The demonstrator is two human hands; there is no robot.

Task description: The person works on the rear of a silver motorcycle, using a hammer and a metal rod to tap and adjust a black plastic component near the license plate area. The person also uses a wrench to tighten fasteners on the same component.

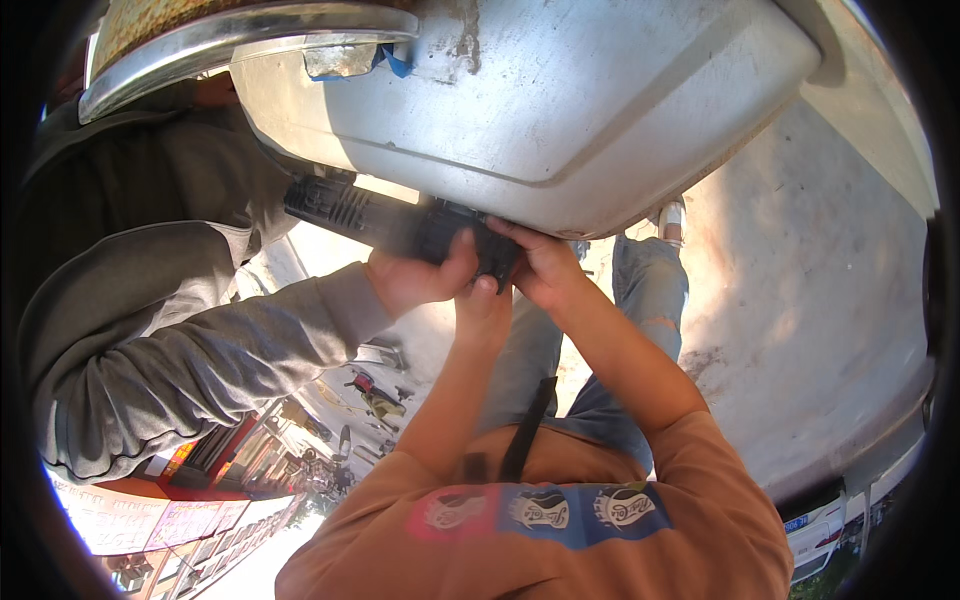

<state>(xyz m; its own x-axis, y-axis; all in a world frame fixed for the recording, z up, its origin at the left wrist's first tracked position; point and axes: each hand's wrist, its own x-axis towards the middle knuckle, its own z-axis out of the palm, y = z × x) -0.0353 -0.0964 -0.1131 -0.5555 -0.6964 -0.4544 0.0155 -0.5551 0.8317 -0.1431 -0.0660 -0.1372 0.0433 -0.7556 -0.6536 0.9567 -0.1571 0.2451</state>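
A black, ribbed, roughly cylindrical part (375, 217) lies at a slant under the lower edge of a large silvery-white panel (480, 130). I cannot tell its exact kind. My left hand (484, 305) grips its right end from below, the thumb pressed against it. On the same end, my right hand (548, 268) closes from the right, fingers just under the panel's edge. A co-worker's hand (425, 278) in a grey sleeve (250, 335) also holds the part, left of my hands. The fingers behind the part are hidden.
A rusty piece with a shiny metal rim (250, 25) juts in at the upper left, near a blue strap (393, 62). The co-worker's body fills the left side. A large grey curved surface (810, 300) stands on the right. Several small items lie on the ground, lower left.
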